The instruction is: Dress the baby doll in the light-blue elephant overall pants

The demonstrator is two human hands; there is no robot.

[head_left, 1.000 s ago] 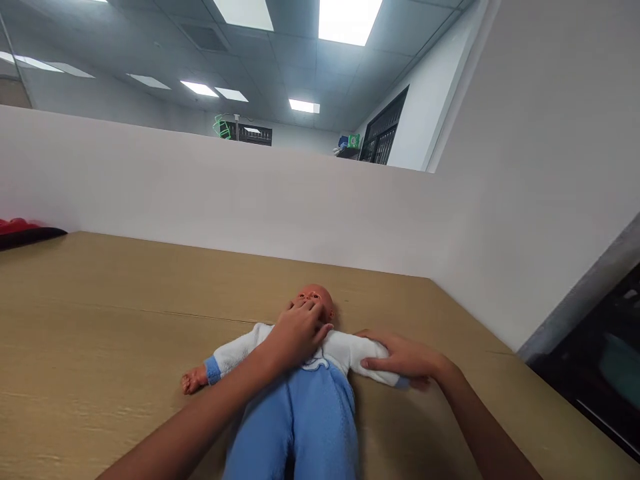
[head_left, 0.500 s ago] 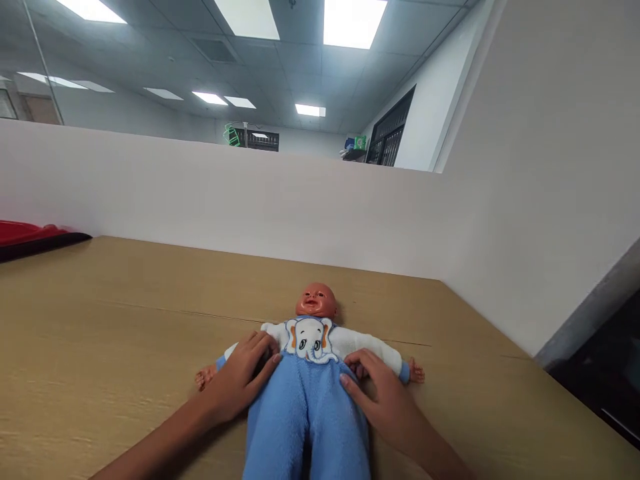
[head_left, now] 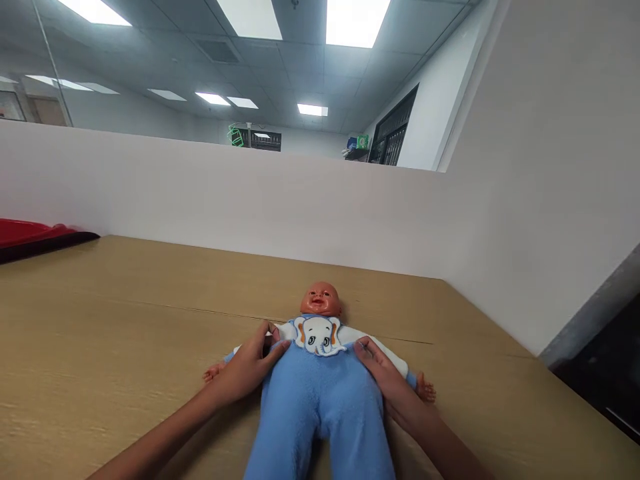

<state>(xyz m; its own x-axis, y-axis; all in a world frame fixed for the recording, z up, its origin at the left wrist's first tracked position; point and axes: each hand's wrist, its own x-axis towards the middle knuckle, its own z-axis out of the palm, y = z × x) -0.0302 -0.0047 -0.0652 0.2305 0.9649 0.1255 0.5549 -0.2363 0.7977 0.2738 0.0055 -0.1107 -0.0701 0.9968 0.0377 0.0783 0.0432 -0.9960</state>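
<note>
A baby doll (head_left: 321,299) lies on its back on the table, head toward the far wall. It wears a white top with blue cuffs and an elephant patch (head_left: 319,335) on the chest, and fuzzy blue trousers (head_left: 320,390). My left hand (head_left: 257,360) is closed on the trousers' upper edge at the left side, thumb on the cloth. At the opposite side my right hand (head_left: 383,373) pinches that edge, its fingers partly hidden. The doll's arms stretch out to both sides, partly behind my hands. The trouser legs run off the bottom of the view.
The wooden table (head_left: 125,353) meets a low white wall (head_left: 250,200) at the back and right. A red object with a black edge (head_left: 37,233) sits at the far left. A dark glossy surface (head_left: 605,373) shows at the right edge.
Both hands have moved up toward the doll's chest, drawing the blue trousers upward and wider. The elephant patch sits slightly higher, and the doll appears slightly further right in view.
</note>
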